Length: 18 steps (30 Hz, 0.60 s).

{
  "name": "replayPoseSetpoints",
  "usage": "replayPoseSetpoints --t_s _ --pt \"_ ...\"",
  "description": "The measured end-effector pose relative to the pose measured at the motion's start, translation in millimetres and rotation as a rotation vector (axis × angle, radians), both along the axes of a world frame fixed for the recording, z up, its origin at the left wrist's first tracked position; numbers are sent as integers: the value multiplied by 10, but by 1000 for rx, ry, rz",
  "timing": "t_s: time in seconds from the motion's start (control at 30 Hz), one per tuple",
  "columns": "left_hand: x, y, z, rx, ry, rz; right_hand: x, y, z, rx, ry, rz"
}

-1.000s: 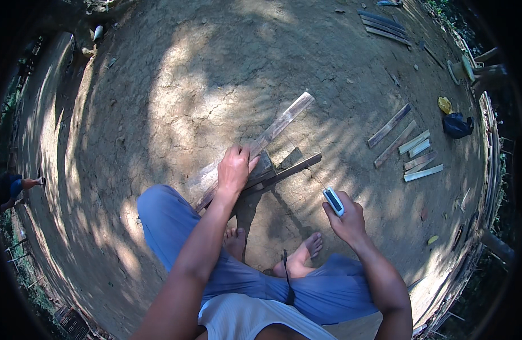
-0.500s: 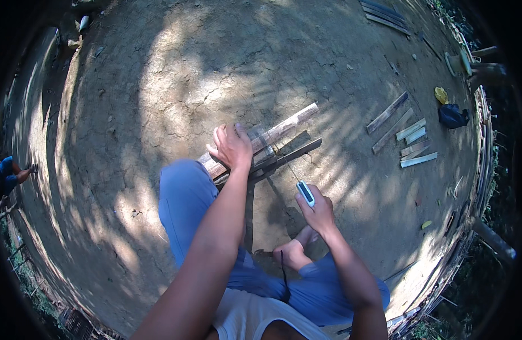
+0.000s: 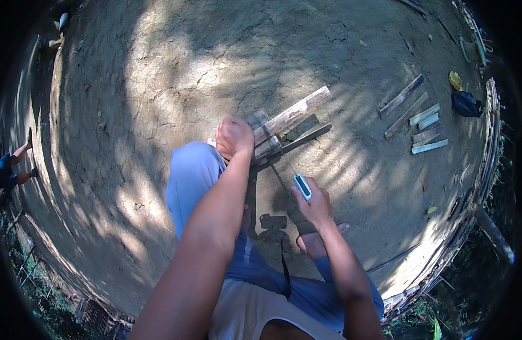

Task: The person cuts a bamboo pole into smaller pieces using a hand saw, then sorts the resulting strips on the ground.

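My left hand (image 3: 235, 137) is closed over the near end of a weathered wooden plank (image 3: 299, 113), beside my raised knee. The plank slants up to the right, above the ground, across a low wooden support (image 3: 261, 120) partly hidden by it. A second, darker board (image 3: 307, 137) lies alongside on the right. In my right hand (image 3: 314, 203) is a handsaw (image 3: 302, 187), gripped by its pale blue handle with a dark inset. Its thin blade, seen nearly edge-on, runs up toward the plank's side; whether it touches the wood cannot be made out.
Several cut wood pieces (image 3: 425, 120) lie on the cracked dirt ground at the right. Past them sit a black plastic bag (image 3: 466, 105) and a yellow one (image 3: 455, 80). My bare foot (image 3: 313, 245) rests below the saw. Another person (image 3: 8, 170) is at the far left edge.
My left hand's fingers, spread before, have curled into a tighter grip. The saw blade shows less of its length below the wood. The view has shifted, and the other person's legs have moved.
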<state>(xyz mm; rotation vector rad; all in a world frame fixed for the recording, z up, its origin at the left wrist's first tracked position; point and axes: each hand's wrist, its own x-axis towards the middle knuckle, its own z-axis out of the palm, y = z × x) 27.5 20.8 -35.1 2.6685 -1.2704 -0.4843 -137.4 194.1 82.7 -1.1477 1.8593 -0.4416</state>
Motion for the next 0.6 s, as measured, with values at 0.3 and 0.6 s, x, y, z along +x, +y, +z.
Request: replayPoseSetpoints --t_s 0.3,0.6 --pt "47 -49 128 209 39 -38 -83 172 -164 141 28 10" --pt "27 0 44 33 -33 -148 -371 449 -235 251 52 70"
